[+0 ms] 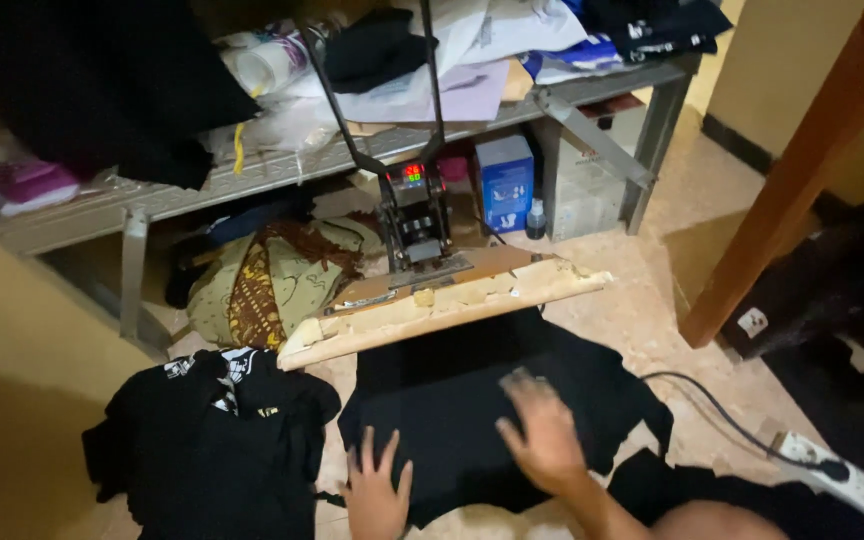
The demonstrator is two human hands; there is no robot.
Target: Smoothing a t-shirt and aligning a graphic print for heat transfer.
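Both palms lie flat on the black cotton T-shirt [472,400] spread over the heat press's lower bed, near the viewer. The left hand [377,490] rests at its near left edge with fingers splayed, pointing away. The right hand [544,432] presses mid-shirt, blurred, its fingers loosely apart. The shirt's long axis runs left to right beneath the raised, worn tan press plate [442,305]. A heap of black garments [212,440] sits just left.
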